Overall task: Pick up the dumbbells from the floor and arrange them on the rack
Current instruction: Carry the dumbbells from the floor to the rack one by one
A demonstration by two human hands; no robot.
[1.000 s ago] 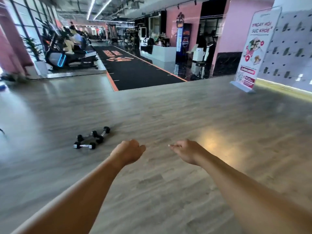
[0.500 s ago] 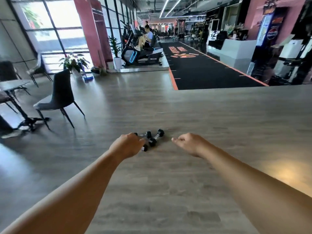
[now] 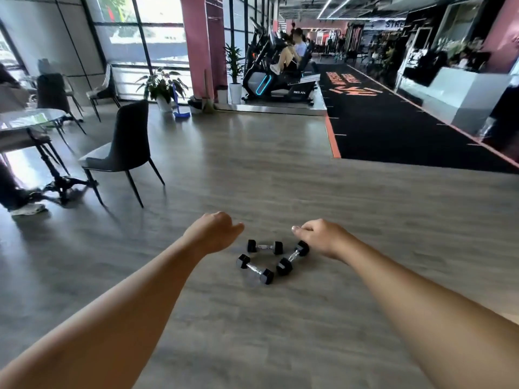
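Now the three dumbbells (image 3: 271,259), off to the left a second ago, lie on the floor (image 3: 252,332) just beyond both hands. The left hand (image 3: 211,233) and right hand (image 3: 323,237) hang loosely curled and hold nothing, so the pickup looks next; no rack shows.

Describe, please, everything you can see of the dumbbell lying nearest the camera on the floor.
The nearest dumbbell is small, with two black hexagonal heads, apparently rubber-coated, joined by a shiny metal handle. It lies flat on the grey wood-look floor, angled diagonally, its right head close to a neighbouring dumbbell; contact is unclear. Neither hand touches it.
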